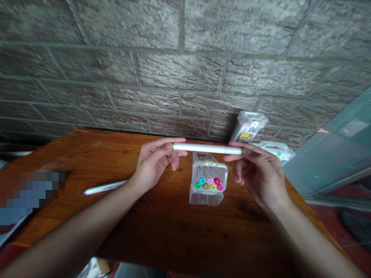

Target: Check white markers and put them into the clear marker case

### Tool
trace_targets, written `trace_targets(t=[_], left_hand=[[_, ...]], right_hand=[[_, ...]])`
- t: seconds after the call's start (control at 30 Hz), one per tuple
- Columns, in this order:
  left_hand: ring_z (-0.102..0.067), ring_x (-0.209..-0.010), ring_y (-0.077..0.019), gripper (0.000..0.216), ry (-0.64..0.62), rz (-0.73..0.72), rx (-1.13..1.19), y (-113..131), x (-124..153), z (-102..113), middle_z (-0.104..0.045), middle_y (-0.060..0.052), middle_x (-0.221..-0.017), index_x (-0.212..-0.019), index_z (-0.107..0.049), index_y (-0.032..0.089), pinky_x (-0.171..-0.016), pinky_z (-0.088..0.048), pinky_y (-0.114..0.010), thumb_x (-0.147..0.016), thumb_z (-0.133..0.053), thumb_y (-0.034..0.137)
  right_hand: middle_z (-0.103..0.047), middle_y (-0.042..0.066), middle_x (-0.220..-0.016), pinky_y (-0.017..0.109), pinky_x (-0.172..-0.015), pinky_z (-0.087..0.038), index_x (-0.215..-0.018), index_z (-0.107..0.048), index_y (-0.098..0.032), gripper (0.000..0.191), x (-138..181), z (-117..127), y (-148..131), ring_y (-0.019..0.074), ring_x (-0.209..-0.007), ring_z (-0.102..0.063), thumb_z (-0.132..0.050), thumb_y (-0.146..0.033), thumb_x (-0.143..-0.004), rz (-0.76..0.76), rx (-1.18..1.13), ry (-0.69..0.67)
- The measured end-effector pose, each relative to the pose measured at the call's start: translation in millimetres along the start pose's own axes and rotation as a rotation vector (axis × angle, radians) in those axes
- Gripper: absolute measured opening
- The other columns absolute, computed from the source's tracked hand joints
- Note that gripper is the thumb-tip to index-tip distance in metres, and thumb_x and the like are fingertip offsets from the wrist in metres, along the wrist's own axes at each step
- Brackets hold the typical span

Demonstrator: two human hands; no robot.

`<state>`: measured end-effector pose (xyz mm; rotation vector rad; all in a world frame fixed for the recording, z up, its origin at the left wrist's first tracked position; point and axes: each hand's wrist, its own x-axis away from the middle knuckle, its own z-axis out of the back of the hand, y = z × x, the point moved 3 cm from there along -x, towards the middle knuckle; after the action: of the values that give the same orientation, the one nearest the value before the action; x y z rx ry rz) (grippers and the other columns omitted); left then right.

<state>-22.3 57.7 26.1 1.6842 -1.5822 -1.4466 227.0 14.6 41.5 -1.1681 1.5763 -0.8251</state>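
Note:
A white marker [203, 148] with a bit of green at its left end is held level above the table. My left hand [155, 160] pinches that left end between thumb and fingers. On the other end my right hand [257, 166] has the same kind of pinch. Below and between the hands lies a clear plastic marker case [193, 196], its open end facing me. Several markers [208, 181] with coloured round ends, green, blue, pink, red and yellow among them, sit inside it. Another white marker [106, 187] with a purplish tip rests on the table beside my left forearm.
The brown wooden table [162, 231] stands against a grey brick wall [162, 69]. Two more clear cases, one upright case [246, 129] and one lower case [282, 150], are at the back right. A translucent panel [333, 154] rises beyond the table's right edge.

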Motion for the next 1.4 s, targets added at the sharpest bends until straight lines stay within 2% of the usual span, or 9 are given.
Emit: trace_targets(t=[0.9,1.4], left_hand=[[-0.058,-0.047,-0.0109,0.028,-0.022,0.049,0.08,0.9,0.2,-2.0,-0.083,-0.014,-0.081,-0.108,-0.086,0.012,-0.048,-0.046,-0.025,-0.085,-0.084,0.029],[-0.057,-0.048,-0.01,0.028,0.053,0.031,0.018,-1.5,-0.8,0.2,-0.081,-0.01,-0.076,-0.104,-0.087,0.015,-0.047,-0.046,-0.023,-0.082,-0.087,0.031]], right_hand=[[-0.087,0.01,-0.088,0.022,-0.032,-0.042,-0.107,-0.084,-0.02,0.023,0.1,1.9,-1.4,0.0123,-0.037,-0.06,-0.074,-0.032,-0.091,-0.037,0.0,-0.008],[-0.087,0.01,-0.09,0.023,-0.031,-0.04,-0.103,-0.082,-0.021,0.025,-0.5,0.4,-1.1,0.0118,-0.037,-0.058,-0.078,-0.043,-0.091,-0.022,0.051,0.006]])
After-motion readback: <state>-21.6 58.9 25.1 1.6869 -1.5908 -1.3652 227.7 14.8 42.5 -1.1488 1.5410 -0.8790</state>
